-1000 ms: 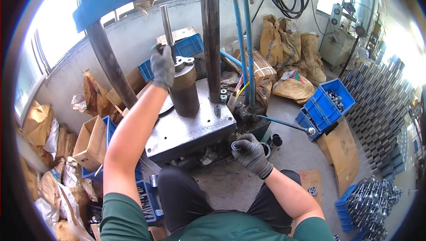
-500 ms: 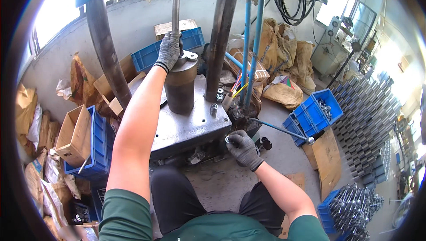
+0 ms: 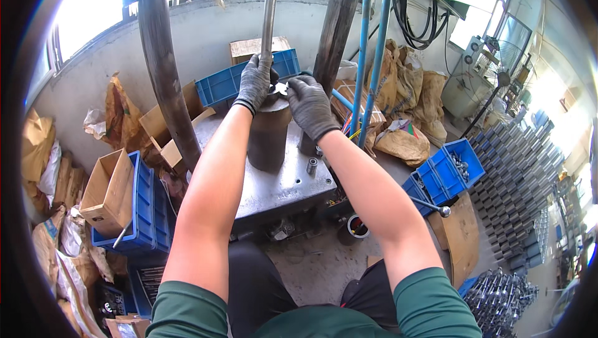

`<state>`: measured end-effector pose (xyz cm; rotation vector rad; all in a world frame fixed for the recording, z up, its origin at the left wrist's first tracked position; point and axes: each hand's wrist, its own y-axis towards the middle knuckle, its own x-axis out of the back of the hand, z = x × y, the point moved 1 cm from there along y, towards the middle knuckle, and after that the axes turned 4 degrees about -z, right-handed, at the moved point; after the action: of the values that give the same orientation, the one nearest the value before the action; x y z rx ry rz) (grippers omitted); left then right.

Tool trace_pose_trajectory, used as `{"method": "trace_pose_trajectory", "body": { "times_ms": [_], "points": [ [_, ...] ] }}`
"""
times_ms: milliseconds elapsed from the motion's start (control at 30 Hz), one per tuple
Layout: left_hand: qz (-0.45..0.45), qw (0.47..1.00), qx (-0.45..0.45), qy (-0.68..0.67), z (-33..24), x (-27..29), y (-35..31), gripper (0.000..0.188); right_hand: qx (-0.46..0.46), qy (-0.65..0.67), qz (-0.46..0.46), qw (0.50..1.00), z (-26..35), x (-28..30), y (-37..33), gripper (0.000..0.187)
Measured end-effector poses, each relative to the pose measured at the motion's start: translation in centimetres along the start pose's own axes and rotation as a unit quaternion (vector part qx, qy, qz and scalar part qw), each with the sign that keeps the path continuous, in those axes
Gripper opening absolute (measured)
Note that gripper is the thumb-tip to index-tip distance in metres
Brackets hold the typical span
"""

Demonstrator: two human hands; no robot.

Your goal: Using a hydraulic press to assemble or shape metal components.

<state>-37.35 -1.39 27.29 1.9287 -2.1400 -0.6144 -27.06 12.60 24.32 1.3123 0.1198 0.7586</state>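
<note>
Atop dark cylinder [image 3: 269, 136], left hand [image 3: 254, 83], right hand [image 3: 308, 106], small metal piece [image 3: 281, 88]

The left hand [image 3: 254, 83] and the right hand [image 3: 309, 106] both wear dark grey knit gloves that end at the wrists. The arms are bare from there up to short green sleeves [image 3: 430, 304]. The shirt is green, and the trousers [image 3: 255, 282] are black.
</note>
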Motion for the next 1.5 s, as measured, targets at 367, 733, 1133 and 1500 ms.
{"method": "trace_pose_trajectory", "body": {
  "times_ms": [367,733,1133,1500],
  "points": [
    [-0.105,0.964,-0.167,-0.176,-0.3,-0.5,-2.8,0.040,-0.111,-0.160,0.054,0.979,0.4,-2.4,0.1,0.025],
    [-0.113,0.920,-0.133,-0.352,-3.8,-1.5,-2.3,0.055,-0.091,-0.134,0.080,0.984,1.1,-1.9,0.9,0.052],
    [-0.137,0.927,-0.157,-0.311,-2.4,-0.9,-0.9,0.058,-0.103,-0.130,0.082,0.983,1.0,-1.8,0.8,0.050],
    [-0.110,0.970,-0.087,-0.198,-5.4,-2.9,0.3,0.052,-0.085,-0.132,0.068,0.985,0.0,-1.0,1.0,0.034]
  ]
}}
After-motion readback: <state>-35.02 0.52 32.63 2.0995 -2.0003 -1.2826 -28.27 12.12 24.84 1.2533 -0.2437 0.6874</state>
